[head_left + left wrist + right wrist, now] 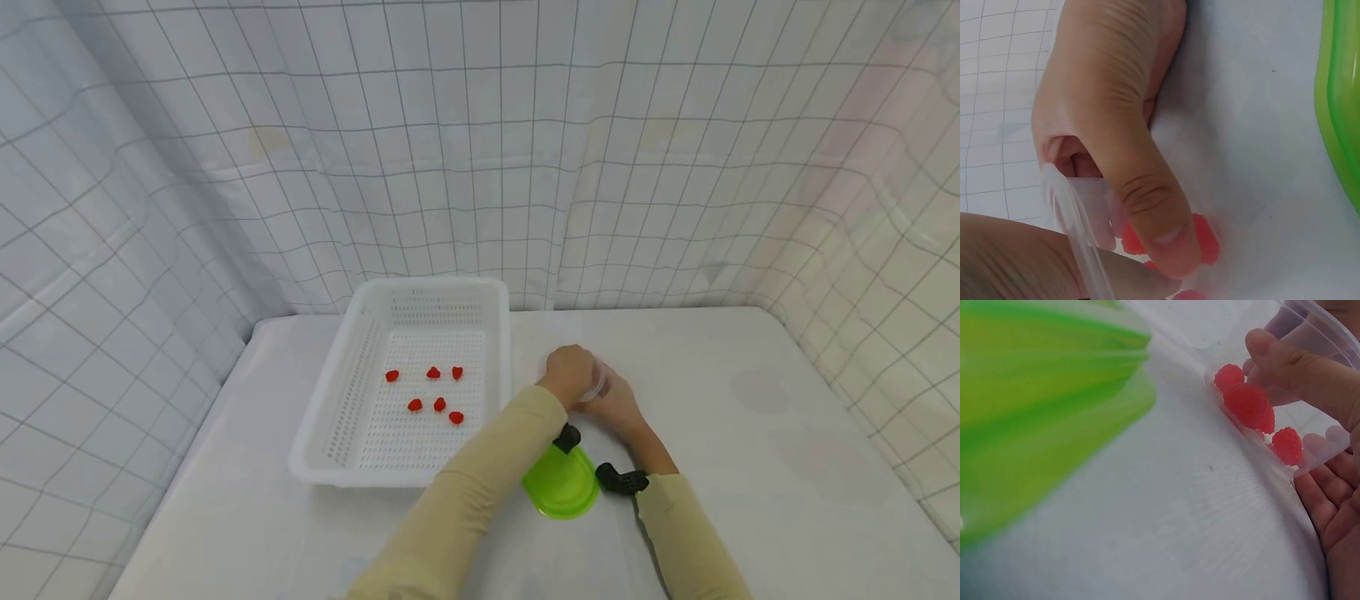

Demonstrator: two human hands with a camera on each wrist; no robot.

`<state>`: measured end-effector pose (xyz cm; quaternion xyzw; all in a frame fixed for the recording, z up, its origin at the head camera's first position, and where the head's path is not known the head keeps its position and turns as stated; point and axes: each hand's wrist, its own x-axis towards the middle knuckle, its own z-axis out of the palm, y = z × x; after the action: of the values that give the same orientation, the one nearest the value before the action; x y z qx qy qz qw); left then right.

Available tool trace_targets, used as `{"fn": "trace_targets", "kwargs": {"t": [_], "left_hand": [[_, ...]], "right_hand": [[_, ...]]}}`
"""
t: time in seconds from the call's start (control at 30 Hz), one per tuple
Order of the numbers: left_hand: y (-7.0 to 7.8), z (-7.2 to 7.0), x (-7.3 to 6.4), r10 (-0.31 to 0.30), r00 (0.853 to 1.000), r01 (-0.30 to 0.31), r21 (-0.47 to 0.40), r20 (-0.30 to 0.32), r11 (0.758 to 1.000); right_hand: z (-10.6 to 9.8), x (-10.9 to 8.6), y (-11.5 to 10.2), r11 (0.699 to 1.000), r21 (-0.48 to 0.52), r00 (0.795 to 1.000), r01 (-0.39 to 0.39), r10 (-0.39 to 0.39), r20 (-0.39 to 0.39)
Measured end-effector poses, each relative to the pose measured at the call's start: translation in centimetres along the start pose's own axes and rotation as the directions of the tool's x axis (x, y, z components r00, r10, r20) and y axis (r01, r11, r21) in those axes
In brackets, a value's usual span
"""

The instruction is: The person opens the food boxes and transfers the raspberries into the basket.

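My right hand point(617, 410) grips a clear plastic cup point(597, 379) near the table, its thumb across the near side. Red raspberries point(1246, 406) lie in the bottom of the cup. My left hand point(570, 371) reaches over the rim from the left; in the left wrist view a finger point(1132, 272) of it extends inside, close to the berries. The rest of its fingers are largely hidden, and I cannot tell whether they pinch a berry. A bright green lid point(562, 493) lies on the table, just nearer than both hands.
A white perforated basket point(504, 350) stands to the left of the hands, with several red berries point(439, 404) scattered over its floor. White cloth with a grid of lines point(480, 167) hangs behind and at both sides of the white table point(750, 467).
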<state>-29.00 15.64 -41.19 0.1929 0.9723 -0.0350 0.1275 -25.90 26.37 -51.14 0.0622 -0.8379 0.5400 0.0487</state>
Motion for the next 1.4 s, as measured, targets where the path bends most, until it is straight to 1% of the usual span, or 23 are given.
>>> {"fn": "trace_targets", "kwargs": {"t": [0.13,0.2,0.4,0.53,0.67,0.87,0.93,1.03,1.13,1.17,1.27,1.4], "left_hand": [[0.2,0.3,0.2,-0.030,1.000,0.030,0.033,0.003,0.999],[0.2,0.5,0.3,-0.031,1.000,0.031,0.047,-0.002,0.998],[0.2,0.5,0.4,-0.047,0.999,0.047,0.049,-0.013,0.998],[0.1,0.4,0.1,-0.040,0.999,0.041,0.061,-0.014,0.997],[0.1,0.3,0.0,-0.038,0.999,0.039,0.078,-0.023,0.996],[0.2,0.4,0.2,-0.042,0.999,0.044,0.075,-0.028,0.996],[0.1,0.5,0.3,-0.028,0.999,0.030,0.076,-0.025,0.997],[0.0,0.4,0.2,0.003,1.000,-0.002,0.055,-0.024,0.998],[-0.3,-0.1,-0.1,0.036,0.999,-0.035,0.014,-0.035,0.999],[-0.4,-0.3,-0.3,0.043,0.998,-0.043,-0.010,-0.043,0.999],[-1.1,-1.4,-0.8,0.074,0.994,-0.078,-0.041,-0.085,0.996],[-2.3,-2.9,-1.5,0.123,0.980,-0.133,-0.057,-0.158,0.989]], "right_hand": [[0.0,0.0,0.0,1.000,0.003,1.000,0.007,-0.007,-0.001],[0.0,0.0,0.0,1.000,0.001,1.000,0.011,-0.011,-0.002],[-0.1,0.1,0.1,0.999,0.009,0.999,0.042,-0.042,-0.002],[-0.1,0.0,-0.1,0.998,0.002,0.998,0.066,-0.066,0.001],[-0.2,0.0,-0.2,0.997,0.000,0.997,0.074,-0.074,-0.001],[-0.2,0.0,-0.2,0.997,0.012,0.997,0.071,-0.071,-0.002],[-0.1,0.0,-0.2,0.998,0.012,0.998,0.067,-0.067,-0.002],[-0.1,0.0,-0.2,0.998,0.009,0.998,0.062,-0.062,0.002],[0.0,-0.1,-0.2,0.999,0.004,0.999,0.053,-0.053,0.004],[0.0,-0.1,-0.2,0.998,0.005,0.998,0.055,-0.055,0.006],[0.1,-0.1,-0.2,0.999,0.000,0.999,0.042,-0.042,0.008],[0.0,0.1,-0.1,0.999,-0.053,1.000,0.015,-0.015,-0.007]]}}
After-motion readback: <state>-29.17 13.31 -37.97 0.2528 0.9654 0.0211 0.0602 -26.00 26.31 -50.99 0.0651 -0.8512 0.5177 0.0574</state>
